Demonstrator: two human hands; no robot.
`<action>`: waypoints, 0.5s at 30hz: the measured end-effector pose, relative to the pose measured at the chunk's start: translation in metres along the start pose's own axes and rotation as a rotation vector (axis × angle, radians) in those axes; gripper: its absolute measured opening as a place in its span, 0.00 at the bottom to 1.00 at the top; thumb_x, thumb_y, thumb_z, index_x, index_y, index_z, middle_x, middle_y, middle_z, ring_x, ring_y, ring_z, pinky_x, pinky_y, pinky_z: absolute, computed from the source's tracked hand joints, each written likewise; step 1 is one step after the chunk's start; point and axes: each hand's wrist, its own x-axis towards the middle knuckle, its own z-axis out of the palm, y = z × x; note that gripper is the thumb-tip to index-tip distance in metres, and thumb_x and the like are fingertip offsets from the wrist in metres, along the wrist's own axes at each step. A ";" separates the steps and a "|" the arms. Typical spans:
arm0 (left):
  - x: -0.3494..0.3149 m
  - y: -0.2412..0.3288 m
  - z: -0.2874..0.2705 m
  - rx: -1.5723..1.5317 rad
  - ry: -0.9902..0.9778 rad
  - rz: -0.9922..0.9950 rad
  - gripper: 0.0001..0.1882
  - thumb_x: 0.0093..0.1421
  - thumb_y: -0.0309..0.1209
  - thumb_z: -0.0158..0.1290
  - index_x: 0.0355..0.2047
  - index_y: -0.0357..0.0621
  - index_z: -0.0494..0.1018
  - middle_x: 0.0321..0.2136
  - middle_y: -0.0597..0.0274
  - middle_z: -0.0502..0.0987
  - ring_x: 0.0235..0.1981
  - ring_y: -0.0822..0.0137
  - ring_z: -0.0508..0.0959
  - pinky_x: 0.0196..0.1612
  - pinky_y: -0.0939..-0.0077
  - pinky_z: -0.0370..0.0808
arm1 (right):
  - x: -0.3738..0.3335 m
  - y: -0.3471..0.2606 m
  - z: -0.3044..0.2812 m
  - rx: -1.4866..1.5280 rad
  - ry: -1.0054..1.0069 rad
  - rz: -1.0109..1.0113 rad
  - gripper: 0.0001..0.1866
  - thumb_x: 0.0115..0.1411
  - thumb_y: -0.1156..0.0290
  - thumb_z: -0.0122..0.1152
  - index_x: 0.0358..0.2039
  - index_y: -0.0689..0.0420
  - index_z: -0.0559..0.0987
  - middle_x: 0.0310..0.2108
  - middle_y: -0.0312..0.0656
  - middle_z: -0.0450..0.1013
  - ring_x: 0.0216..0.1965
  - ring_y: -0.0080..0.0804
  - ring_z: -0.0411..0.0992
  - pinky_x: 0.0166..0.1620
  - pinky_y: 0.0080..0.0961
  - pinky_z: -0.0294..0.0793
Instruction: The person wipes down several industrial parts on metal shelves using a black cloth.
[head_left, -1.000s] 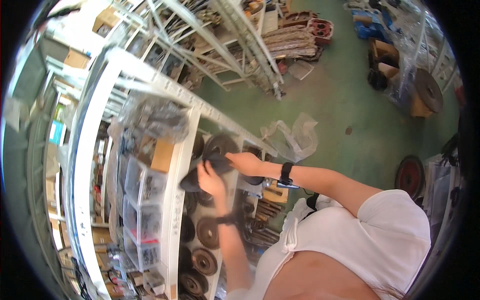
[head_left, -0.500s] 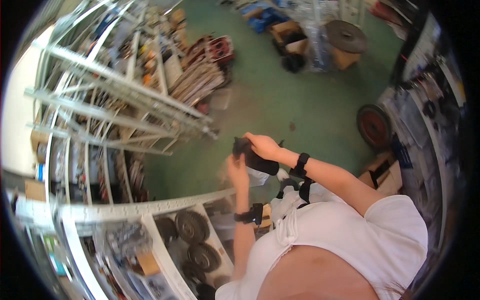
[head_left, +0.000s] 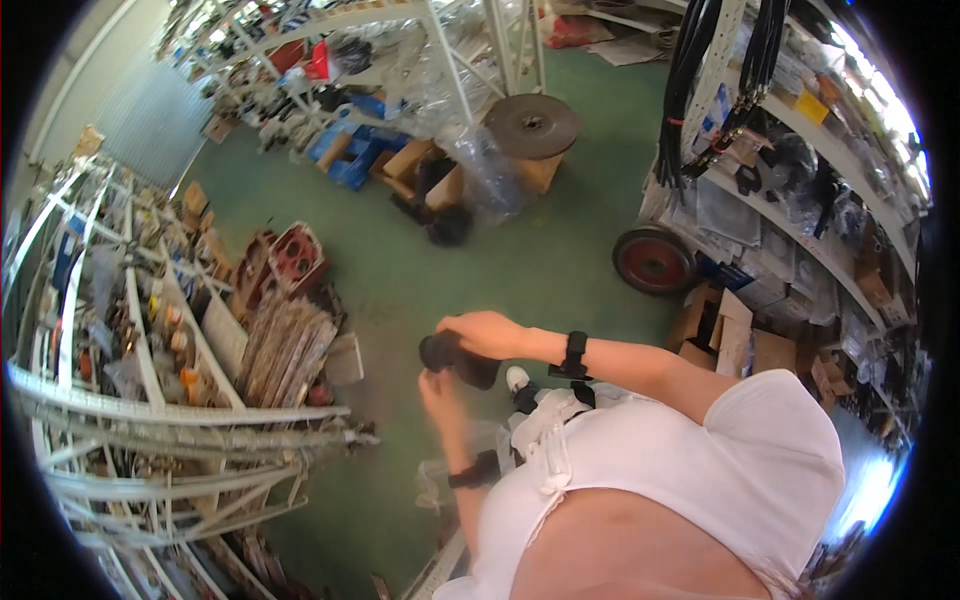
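Observation:
Both my hands are in front of me above the green floor, closed on a dark, soft-edged piece (head_left: 474, 368) whose exact kind I cannot make out. My right hand (head_left: 487, 334) grips it from above, near its narrower left end. Blurred by motion, my left hand (head_left: 440, 396) pinches the same end from below. The wider end of the piece hangs toward my body, under my right wrist. Each wrist wears a black strap. Beside my left forearm is a clear plastic bag (head_left: 432, 487); I cannot tell what supports it.
Racks full of parts (head_left: 90, 400) stand on the left, with a reddish metal casting (head_left: 297, 257) beside them. Ahead are open cardboard boxes (head_left: 408, 160) and a large round disc (head_left: 532, 127) on a carton. On the right are a red-hubbed wheel (head_left: 653, 260), cartons and loaded shelves.
My view has swung to the right and up, so the wheel, disc and racks appear shifted left and lower. Both hands still hold the dark piece.

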 end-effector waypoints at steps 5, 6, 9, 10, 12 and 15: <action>0.084 -0.033 0.008 0.035 -0.176 0.009 0.20 0.55 0.34 0.49 0.42 0.31 0.63 0.30 0.57 0.73 0.32 0.69 0.73 0.36 0.77 0.69 | 0.035 -0.008 -0.046 -0.071 -0.002 -0.035 0.15 0.50 0.75 0.46 0.41 0.53 0.67 0.32 0.46 0.70 0.35 0.45 0.68 0.37 0.36 0.66; 0.096 -0.023 0.019 -0.018 -0.282 0.032 0.19 0.52 0.35 0.51 0.40 0.33 0.67 0.31 0.59 0.74 0.31 0.70 0.72 0.36 0.76 0.68 | 0.037 -0.007 -0.056 -0.091 0.029 -0.001 0.16 0.50 0.75 0.47 0.41 0.53 0.68 0.33 0.46 0.70 0.36 0.44 0.68 0.38 0.35 0.66; 0.127 0.006 0.070 0.153 -0.382 0.027 0.17 0.52 0.35 0.48 0.36 0.33 0.70 0.33 0.59 0.74 0.34 0.69 0.72 0.38 0.77 0.68 | 0.035 -0.003 -0.084 -0.118 0.147 0.097 0.17 0.49 0.77 0.47 0.42 0.54 0.68 0.35 0.45 0.69 0.38 0.43 0.67 0.40 0.34 0.66; 0.136 0.012 0.087 0.225 -0.424 0.053 0.17 0.53 0.35 0.47 0.37 0.32 0.70 0.34 0.58 0.74 0.35 0.68 0.72 0.39 0.77 0.67 | 0.033 0.001 -0.093 -0.125 0.179 0.118 0.17 0.49 0.77 0.47 0.42 0.54 0.68 0.35 0.45 0.69 0.38 0.43 0.67 0.40 0.34 0.66; 0.152 0.011 0.120 0.107 -0.501 0.075 0.17 0.56 0.35 0.43 0.39 0.31 0.68 0.37 0.56 0.73 0.37 0.66 0.71 0.40 0.75 0.68 | 0.029 0.010 -0.112 -0.099 0.305 0.153 0.18 0.48 0.78 0.48 0.42 0.54 0.68 0.35 0.45 0.69 0.38 0.44 0.67 0.41 0.33 0.66; 0.169 0.018 0.165 -0.140 -0.505 -0.003 0.17 0.59 0.33 0.38 0.41 0.32 0.66 0.38 0.57 0.71 0.37 0.66 0.71 0.40 0.74 0.69 | 0.027 0.017 -0.135 -0.128 0.396 0.198 0.18 0.48 0.78 0.48 0.42 0.55 0.68 0.35 0.45 0.69 0.38 0.43 0.67 0.41 0.33 0.66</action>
